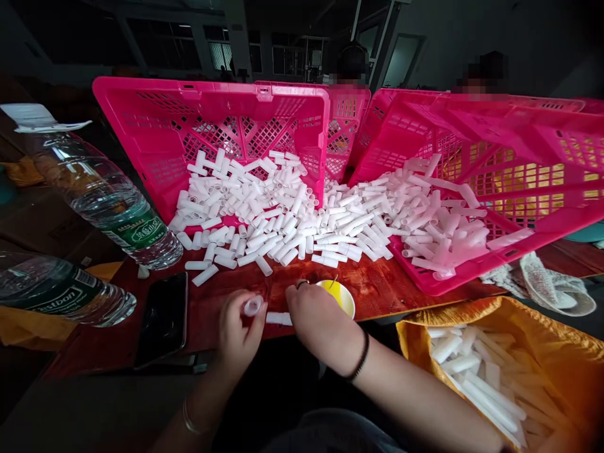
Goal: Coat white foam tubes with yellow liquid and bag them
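Note:
My left hand [238, 327] is closed around a short white plastic tube [253, 306], whose open end faces up toward me. Close by on the right, my right hand [318, 321] is closed, with its fingers bent down and their tips hidden. A white tube piece [278, 318] lies at the table's front edge, beside those fingers; whether they touch it I cannot tell. Just behind my right hand stands a small white bowl [348, 302] with yellow inside and a thin stick poking out. A big heap of short white tubes [283, 220] spreads over the table beyond both hands.
Two pink crates [212, 94] [415, 104] lie tipped toward me, tubes spilling out. Water bottles [108, 201] and a dark phone [163, 318] are at left. An orange sack [561, 371] of longer white tubes sits at right. People are behind the crates.

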`<action>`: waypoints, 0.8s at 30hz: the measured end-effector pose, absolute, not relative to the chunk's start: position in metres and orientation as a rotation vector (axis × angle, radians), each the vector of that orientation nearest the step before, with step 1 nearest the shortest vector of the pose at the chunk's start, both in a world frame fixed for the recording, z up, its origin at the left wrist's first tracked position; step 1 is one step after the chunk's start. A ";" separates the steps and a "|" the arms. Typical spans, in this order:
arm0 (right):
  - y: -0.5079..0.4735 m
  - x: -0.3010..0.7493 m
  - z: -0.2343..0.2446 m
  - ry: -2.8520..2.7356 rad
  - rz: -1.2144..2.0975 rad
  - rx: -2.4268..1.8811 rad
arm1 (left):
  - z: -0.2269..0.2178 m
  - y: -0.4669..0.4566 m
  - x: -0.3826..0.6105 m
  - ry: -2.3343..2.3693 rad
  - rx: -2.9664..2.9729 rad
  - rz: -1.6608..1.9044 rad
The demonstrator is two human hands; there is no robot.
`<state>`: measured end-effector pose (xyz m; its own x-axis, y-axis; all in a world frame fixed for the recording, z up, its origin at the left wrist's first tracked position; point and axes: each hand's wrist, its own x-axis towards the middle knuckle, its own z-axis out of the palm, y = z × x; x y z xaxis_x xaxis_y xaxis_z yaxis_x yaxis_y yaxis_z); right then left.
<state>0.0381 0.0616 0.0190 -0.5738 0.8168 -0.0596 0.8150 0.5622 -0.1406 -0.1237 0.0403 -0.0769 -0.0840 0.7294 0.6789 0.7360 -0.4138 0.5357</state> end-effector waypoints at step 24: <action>0.060 0.184 -0.045 -1.830 0.634 -1.178 | -0.052 0.040 -0.151 -2.104 -2.496 -0.415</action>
